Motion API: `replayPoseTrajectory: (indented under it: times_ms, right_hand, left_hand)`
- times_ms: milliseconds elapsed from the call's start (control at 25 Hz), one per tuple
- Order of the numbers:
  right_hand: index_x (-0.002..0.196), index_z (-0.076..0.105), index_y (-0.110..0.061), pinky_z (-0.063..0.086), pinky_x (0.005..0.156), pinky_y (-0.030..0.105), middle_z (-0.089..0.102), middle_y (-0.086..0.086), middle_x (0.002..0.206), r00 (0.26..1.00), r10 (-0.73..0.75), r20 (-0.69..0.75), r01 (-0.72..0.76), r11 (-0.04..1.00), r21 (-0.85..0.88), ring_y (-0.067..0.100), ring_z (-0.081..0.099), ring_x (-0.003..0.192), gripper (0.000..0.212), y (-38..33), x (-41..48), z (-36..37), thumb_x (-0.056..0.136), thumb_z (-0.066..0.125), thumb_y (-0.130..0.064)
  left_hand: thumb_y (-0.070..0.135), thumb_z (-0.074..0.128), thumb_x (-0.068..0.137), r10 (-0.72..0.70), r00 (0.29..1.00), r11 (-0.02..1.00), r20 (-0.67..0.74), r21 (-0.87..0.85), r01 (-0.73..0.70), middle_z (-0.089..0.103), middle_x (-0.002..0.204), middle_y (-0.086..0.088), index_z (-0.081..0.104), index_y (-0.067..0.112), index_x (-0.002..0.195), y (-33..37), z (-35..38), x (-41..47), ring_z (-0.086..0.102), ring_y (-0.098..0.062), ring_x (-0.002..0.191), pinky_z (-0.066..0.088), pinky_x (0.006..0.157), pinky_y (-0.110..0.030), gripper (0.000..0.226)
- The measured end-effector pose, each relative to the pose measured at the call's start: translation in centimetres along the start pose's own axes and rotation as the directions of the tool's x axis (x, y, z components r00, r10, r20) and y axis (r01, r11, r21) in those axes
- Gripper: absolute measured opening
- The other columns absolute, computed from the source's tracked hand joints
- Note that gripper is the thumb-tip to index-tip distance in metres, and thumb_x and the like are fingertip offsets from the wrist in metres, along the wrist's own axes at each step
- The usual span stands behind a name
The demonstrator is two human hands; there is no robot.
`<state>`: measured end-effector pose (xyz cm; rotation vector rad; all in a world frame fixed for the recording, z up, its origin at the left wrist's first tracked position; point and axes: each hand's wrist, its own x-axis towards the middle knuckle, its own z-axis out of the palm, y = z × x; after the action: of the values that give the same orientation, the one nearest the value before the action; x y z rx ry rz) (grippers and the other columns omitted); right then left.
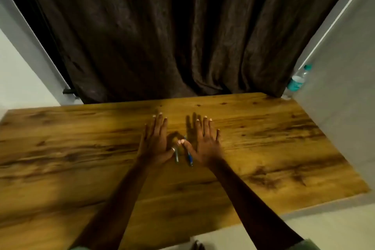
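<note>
Two slim plastic pens point(190, 159), side by side on the brown wood-grain tabletop point(274, 148), sit between left hand point(154, 142) and right hand point(205, 145), both splayed flat, gripping nothing, likely framing them for pickup.

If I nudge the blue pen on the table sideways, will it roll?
Probably: the blue pen looks slim and round, lying flat on the smooth wooden table. It likely lifts light and stiff. Any clip is too blurred to tell.
</note>
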<state>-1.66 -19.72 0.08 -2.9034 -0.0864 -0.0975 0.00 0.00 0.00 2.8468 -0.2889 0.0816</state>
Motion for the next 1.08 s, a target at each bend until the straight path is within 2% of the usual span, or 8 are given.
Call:
replayPoseTrajectory:
  times_ms: [240, 360, 520, 640, 760, 880, 1000, 1080]
  right_hand:
    - [0.16, 0.024, -0.013, 0.036, 0.109, 0.053, 0.031, 0.02, 0.162, 0.993, 0.064, 0.095, -0.075, 0.99, 0.116, 0.042, 0.034, 0.144, 0.083, 0.9, -1.2, 4.4, 0.095, 0.052, -0.055]
    - [0.152, 0.039, -0.017, 0.048, 0.095, 0.044, 0.047, 0.015, 0.15, 0.999, 0.002, 0.04, -0.007, 0.994, 0.106, 0.037, 0.049, 0.128, 0.067, 1.3, 0.1, 6.8, 0.098, 0.046, -0.056]
    - [0.123, 0.059, -0.017, 0.051, 0.069, 0.036, 0.064, 0.011, 0.118, 0.99, -0.069, -0.123, 0.076, 0.996, 0.049, 0.033, 0.064, 0.102, 0.049, 1.3, 0.9, 8.2, 0.095, 0.052, -0.056]
    - [0.106, 0.063, -0.016, 0.042, 0.059, 0.029, 0.064, 0.009, 0.101, 0.971, -0.138, -0.196, 0.136, 0.99, -0.025, 0.03, 0.067, 0.086, 0.039, 1.2, 1.8, 8.9, 0.092, 0.059, -0.053]
    - [0.106, 0.065, -0.016, 0.04, 0.062, 0.029, 0.065, 0.009, 0.102, 0.961, -0.13, -0.245, 0.117, 0.991, -0.065, 0.031, 0.068, 0.087, 0.041, 1.0, 2.8, 9.6, 0.088, 0.062, -0.052]
    - [0.101, 0.066, -0.012, 0.044, 0.062, 0.032, 0.067, 0.012, 0.099, 0.94, -0.14, -0.311, 0.12, 0.989, -0.083, 0.033, 0.067, 0.085, 0.042, 1.1, 3.0, 9.9, 0.086, 0.063, -0.051]
    - [0.088, 0.066, -0.014, 0.054, 0.06, 0.035, 0.067, 0.009, 0.088, 0.913, -0.193, -0.358, 0.158, 0.979, -0.125, 0.029, 0.065, 0.075, 0.03, 1.3, 2.8, 10.5, 0.087, 0.06, -0.043]
    - [0.072, 0.061, -0.018, 0.05, 0.053, 0.033, 0.062, 0.004, 0.073, 0.924, -0.16, -0.347, 0.144, 0.987, -0.071, 0.024, 0.061, 0.065, 0.026, 1.4, 2.8, 10.5, 0.082, 0.062, -0.042]
  left_hand:
    - [0.062, 0.063, 0.083, 0.018, 0.981, 0.995, 0.195, 0.097, -0.037, 0.014, 0.171, -0.014, 0.015, 0.01, 0.162, -0.3, 5.2, -2.1, 0.011, -0.036, 0.157, 0.019, 0.123, -0.054, 0.106]
    - [0.058, 0.065, 0.081, 0.102, 0.986, 0.982, 0.133, 0.145, -0.122, 0.026, 0.167, -0.015, 0.026, 0.007, 0.159, -1.1, 7.7, -1.3, 0.025, -0.036, 0.153, 0.03, 0.118, -0.053, 0.1]
    - [0.06, 0.042, 0.094, 0.152, 0.986, 0.981, -0.072, 0.132, -0.142, 0.055, 0.148, -0.014, 0.05, 0.007, 0.144, -0.9, 10.1, -1.4, 0.055, -0.036, 0.131, 0.047, 0.102, -0.05, 0.073]
    - [0.058, 0.033, 0.096, 0.135, 0.979, 0.988, -0.152, 0.091, -0.123, 0.06, 0.142, -0.013, 0.052, 0.009, 0.141, -0.8, 10.6, -1.8, 0.06, -0.034, 0.125, 0.05, 0.097, -0.048, 0.069]
    - [0.058, 0.024, 0.096, 0.109, 0.985, 0.993, -0.136, 0.052, -0.103, 0.051, 0.152, -0.011, 0.044, 0.012, 0.147, -0.9, 10.5, -2.1, 0.052, -0.032, 0.134, 0.043, 0.105, -0.045, 0.072]
    - [0.061, 0.021, 0.097, 0.111, 0.985, 0.994, -0.129, 0.019, -0.109, 0.04, 0.16, -0.01, 0.033, 0.013, 0.153, -0.6, 10.1, -2.6, 0.042, -0.03, 0.143, 0.038, 0.111, -0.043, 0.075]
    - [0.067, 0.019, 0.093, 0.132, 0.98, 0.991, -0.15, 0.056, -0.124, 0.042, 0.159, -0.01, 0.033, 0.012, 0.154, -0.6, 10.5, -2.9, 0.045, -0.03, 0.14, 0.04, 0.109, -0.043, 0.083]
    - [0.066, 0.023, 0.094, 0.148, 0.971, 0.988, -0.185, 0.059, -0.139, 0.046, 0.156, -0.012, 0.037, 0.011, 0.153, -0.5, 10.9, -3.0, 0.049, -0.031, 0.137, 0.044, 0.106, -0.043, 0.082]
